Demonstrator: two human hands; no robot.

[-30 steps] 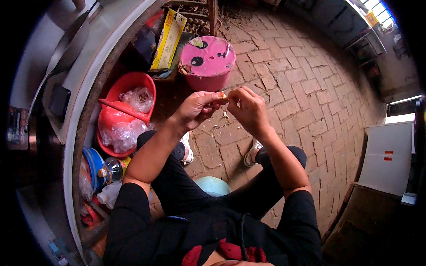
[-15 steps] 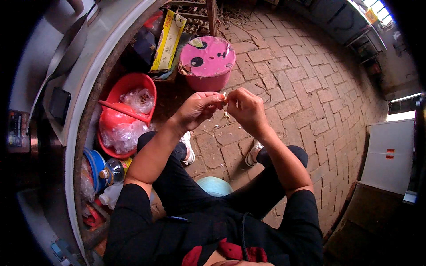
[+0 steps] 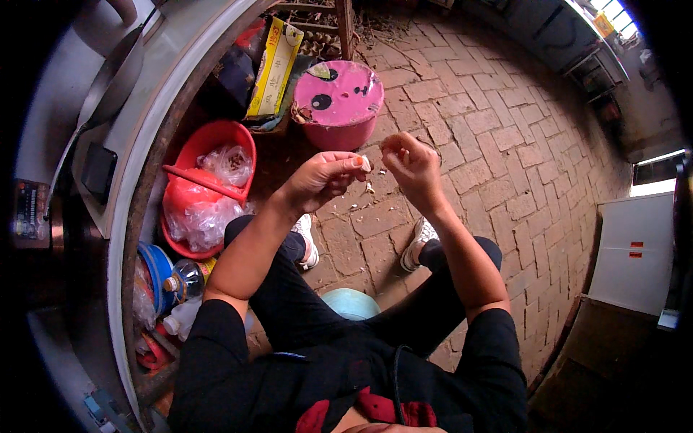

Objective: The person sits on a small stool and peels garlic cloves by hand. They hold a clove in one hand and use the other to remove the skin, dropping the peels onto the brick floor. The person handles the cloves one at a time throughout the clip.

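Note:
Thumb and fingers of my left hand (image 3: 328, 175) pinch a small white piece (image 3: 364, 164), perhaps a clove, near the centre of the view. My right hand (image 3: 410, 166) is a little to the right of it and apart, fingers curled; what they hold, if anything, is too small to make out. Small pale scraps (image 3: 369, 187) lie on the brick floor (image 3: 476, 137) below my hands. A light teal round object (image 3: 350, 303) is low between my legs, partly hidden by them.
Beyond my hands stands a pink bucket (image 3: 339, 97) with a printed face, beside a yellow carton (image 3: 271, 68). At left are a red basket (image 3: 173, 148) of plastic bags, plastic bottles (image 3: 188, 278), a blue container (image 3: 150, 256) and a long metal-edged counter (image 3: 115, 151). A white panel (image 3: 628, 245) stands right.
My right hand has pulled away to the right and upward from my left hand, exposing the white piece. My left hand stays nearly in place.

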